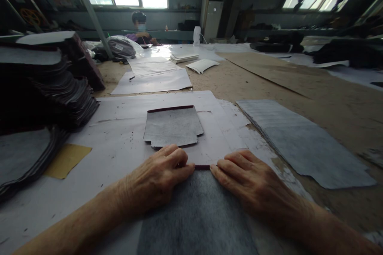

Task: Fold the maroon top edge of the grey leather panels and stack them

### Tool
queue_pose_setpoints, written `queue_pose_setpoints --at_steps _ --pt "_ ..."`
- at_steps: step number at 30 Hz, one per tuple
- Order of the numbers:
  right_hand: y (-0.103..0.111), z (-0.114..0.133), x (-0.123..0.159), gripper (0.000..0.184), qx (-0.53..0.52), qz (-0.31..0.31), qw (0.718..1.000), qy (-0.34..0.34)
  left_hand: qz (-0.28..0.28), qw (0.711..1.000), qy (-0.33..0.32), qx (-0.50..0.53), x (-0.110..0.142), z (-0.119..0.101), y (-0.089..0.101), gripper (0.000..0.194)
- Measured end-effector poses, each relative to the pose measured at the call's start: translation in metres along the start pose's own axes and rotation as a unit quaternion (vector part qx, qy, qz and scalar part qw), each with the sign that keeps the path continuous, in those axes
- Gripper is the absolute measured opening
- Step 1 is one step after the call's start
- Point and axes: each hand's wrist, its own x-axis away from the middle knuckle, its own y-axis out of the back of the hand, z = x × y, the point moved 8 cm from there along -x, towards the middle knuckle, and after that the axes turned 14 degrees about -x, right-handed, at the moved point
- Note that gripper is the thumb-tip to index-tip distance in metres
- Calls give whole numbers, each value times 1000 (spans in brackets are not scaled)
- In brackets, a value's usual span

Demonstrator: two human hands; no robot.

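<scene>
In front of me lies a grey backed fabric panel (197, 215) with a narrow dark red fold along its far edge. My left hand (161, 171) is closed at the left end of that fold, thumb and fingers pressed together on it. At the right end my right hand (248, 175) pinches the same fold, its fingers curled. A short stretch of the folded edge shows between the two thumbs. Just beyond my hands rests a smaller grey panel (173, 125) with notched corners and a dark red strip along its far side.
Tall stacks of dark fabric pieces (66, 87) stand at the left, beside a yellow card (68, 160). Grey panels (305, 143) lie in a pile to the right. White sheets (152, 81) are spread farther back. A masked person (140, 32) sits across the table.
</scene>
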Motion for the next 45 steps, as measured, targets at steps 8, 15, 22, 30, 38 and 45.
queue_pose_setpoints --at_steps 8,15,22,30,38,45 --pt "4 -18 11 20 -82 -87 988 -100 -6 999 11 42 3 3 -4 43" --pt "7 -24 15 18 -112 -83 983 -121 -33 998 12 45 3 3 -2 48" --pt "8 -24 21 23 -129 -50 982 -128 -22 999 -1 28 3 3 -3 47" --pt "29 -33 11 16 -118 -188 950 -221 -16 1000 -6 20 2 0 -1 43" --pt "-24 7 -31 28 -39 -85 988 -122 -36 997 27 57 5 8 1 36" --pt "-22 -1 -26 30 -64 -91 986 -121 -80 983 100 133 17 30 7 35"
